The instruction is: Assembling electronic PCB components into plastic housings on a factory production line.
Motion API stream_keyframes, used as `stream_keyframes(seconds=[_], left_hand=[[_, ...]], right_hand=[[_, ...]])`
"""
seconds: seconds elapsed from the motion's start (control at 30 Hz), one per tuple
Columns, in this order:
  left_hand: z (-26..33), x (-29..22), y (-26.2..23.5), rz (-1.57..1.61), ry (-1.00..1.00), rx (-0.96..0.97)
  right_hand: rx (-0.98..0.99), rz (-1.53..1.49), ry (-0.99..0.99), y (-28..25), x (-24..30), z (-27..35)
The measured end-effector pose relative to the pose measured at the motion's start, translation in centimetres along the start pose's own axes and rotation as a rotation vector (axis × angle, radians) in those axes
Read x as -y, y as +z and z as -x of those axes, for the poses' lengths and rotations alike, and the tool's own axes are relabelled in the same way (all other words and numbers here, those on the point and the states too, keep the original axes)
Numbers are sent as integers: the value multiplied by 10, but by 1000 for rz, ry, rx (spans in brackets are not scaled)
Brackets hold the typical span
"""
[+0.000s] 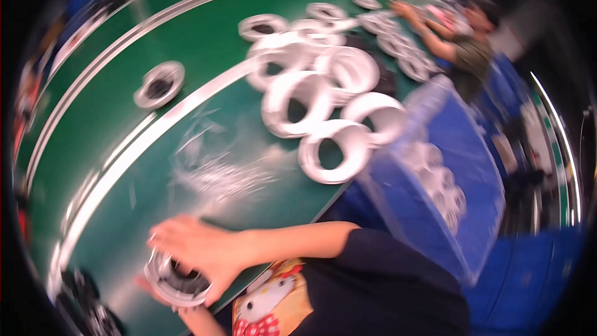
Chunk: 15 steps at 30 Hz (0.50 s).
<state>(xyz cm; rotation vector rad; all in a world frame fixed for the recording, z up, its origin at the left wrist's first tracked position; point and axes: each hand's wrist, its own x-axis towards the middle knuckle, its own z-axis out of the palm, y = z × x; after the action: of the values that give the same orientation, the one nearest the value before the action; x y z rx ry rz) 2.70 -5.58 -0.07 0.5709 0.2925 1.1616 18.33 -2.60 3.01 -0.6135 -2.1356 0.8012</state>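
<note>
Head view, and it's blurry with motion; down at seven o'clock both hands are on one white ring housing (177, 280) with a dark centre, held low over the green surface (205, 43); the right hand (199, 246) lies over the top of it, fingers (163, 236) curled down around the upper rim, clamped on; the left hand (155, 289) sits underneath, only a sliver showing, cupping the ring from below, so it looks to have hold too, though how far its fingers wrap I cannot tell.

The ring reads as moulded plastic: light, stiff, smooth and likely a bit slick; the rim is the place to take it, thumb and fingers on opposite edges, not the dark insert in the middle.

Right forearm (292, 242) comes in from four o'clock, nearly level across the body, wrist bent down onto the ring; the left wrist barely enters at six o'clock.

Up at one o'clock a heap of white rings (323, 99) is stacked and overlapping; a lone ring with dark centre (160, 84) sits at ten o'clock beyond a pale rail; crumpled clear plastic film (211, 162) lies mid-surface; a blue bin (454, 193) with more rings stands at three o'clock; another person (460, 43) works at the far end, at two o'clock.
</note>
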Motion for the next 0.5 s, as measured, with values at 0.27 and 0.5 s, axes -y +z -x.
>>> stream_keyframes(seconds=[0.27, 0.5], left_hand=[[-20, 13, 15, -31, -80, -584], [-46, 24, 12, -33, 25, -332]], right_hand=[[-393, 9, 255, 18, -5, 26], [-564, 236, 246, 14, -25, 21]])
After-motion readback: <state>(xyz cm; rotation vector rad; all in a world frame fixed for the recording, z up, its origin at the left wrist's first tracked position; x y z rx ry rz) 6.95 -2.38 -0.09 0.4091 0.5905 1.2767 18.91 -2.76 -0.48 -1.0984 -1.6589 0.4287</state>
